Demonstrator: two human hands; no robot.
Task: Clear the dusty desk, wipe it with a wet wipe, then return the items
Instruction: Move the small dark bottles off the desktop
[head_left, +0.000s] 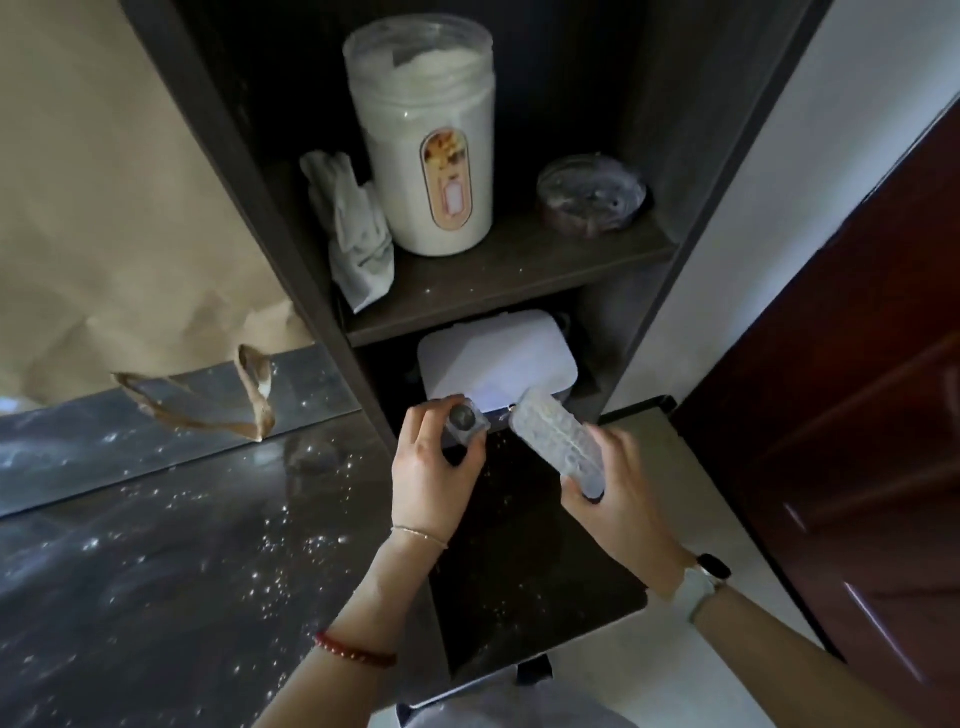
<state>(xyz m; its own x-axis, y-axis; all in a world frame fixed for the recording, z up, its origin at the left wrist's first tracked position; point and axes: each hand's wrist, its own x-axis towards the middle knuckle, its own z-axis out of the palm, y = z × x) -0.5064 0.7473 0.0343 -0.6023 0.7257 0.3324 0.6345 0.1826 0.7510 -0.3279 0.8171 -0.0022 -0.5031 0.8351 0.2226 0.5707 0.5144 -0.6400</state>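
Note:
My left hand (434, 467) grips a small clear cube-shaped object with a dark round top (464, 420). My right hand (615, 488) holds a long translucent textured case (558, 441), tilted with its far end up. Both are held over a dark tablet-like slab (524, 566) lying at the desk's right end. The dark glossy desk (171, 561) is speckled with white dust. Just beyond my hands, a white lidded box (498, 358) sits in the lower shelf compartment.
A dark shelf unit (519, 270) holds a tall white-powder jar (428, 135), a crumpled white bag (353, 228) and a round clear container (592, 195). A brown paper bag (104, 208) with handles leans at the left. A dark red door (857, 415) stands right.

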